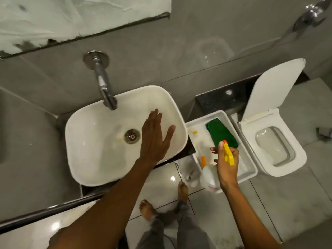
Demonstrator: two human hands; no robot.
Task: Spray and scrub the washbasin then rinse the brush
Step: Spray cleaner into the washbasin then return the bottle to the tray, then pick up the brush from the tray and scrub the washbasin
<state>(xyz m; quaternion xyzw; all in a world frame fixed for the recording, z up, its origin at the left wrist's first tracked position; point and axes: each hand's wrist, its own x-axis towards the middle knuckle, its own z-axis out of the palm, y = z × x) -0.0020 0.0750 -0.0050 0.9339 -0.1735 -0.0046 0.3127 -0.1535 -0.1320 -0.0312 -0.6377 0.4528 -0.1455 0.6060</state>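
Note:
The white washbasin (93, 141) sits on a dark counter, with a chrome drain (132, 136) in its middle and a chrome tap (105, 88) coming out of the wall above it. My left hand (154, 139) hovers flat over the basin's right half, fingers spread and holding nothing. My right hand (226, 163) grips a spray bottle (209, 177) with a clear body and a yellow trigger head, held over a white tray (251, 173) to the right of the basin. An orange-handled item (203, 161), possibly the brush, lies in the tray, mostly hidden.
A green cloth (220, 133) lies in the tray. An open white toilet (274, 142) stands at the right, its lid against the wall. A mirror (71, 18) hangs above the tap. A metal rail (50, 209) runs below the counter. My bare feet are on the glossy tiled floor.

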